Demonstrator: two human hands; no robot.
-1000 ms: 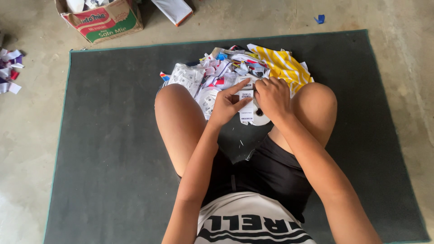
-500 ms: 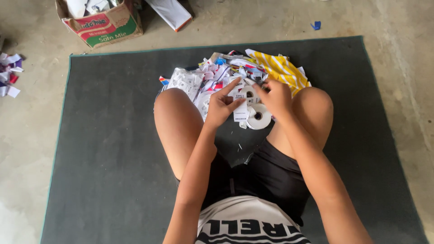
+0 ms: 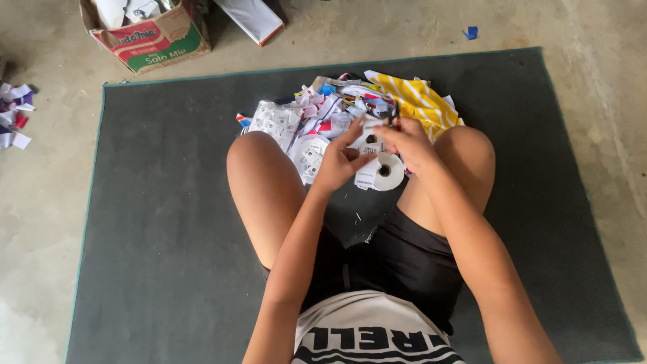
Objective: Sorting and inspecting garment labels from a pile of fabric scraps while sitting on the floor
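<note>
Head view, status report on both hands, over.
Left hand and right hand both pinch a paper strip. Tape roll below. Scrap pile close behind.

Soft even daylight, faint shadows, sharp focus, no glare.

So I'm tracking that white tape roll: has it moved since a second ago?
Cannot tell for sure: the white roll shows clearer now, beside the right knee, earlier hidden under the hands.

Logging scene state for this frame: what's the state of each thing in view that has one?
left hand: pinching a paper label strip
right hand: gripping small dark scissors, blades unclear
white tape roll: flat on mat, partly unrolled
cardboard box: open, scraps inside
label pile: loose, heaped
</note>
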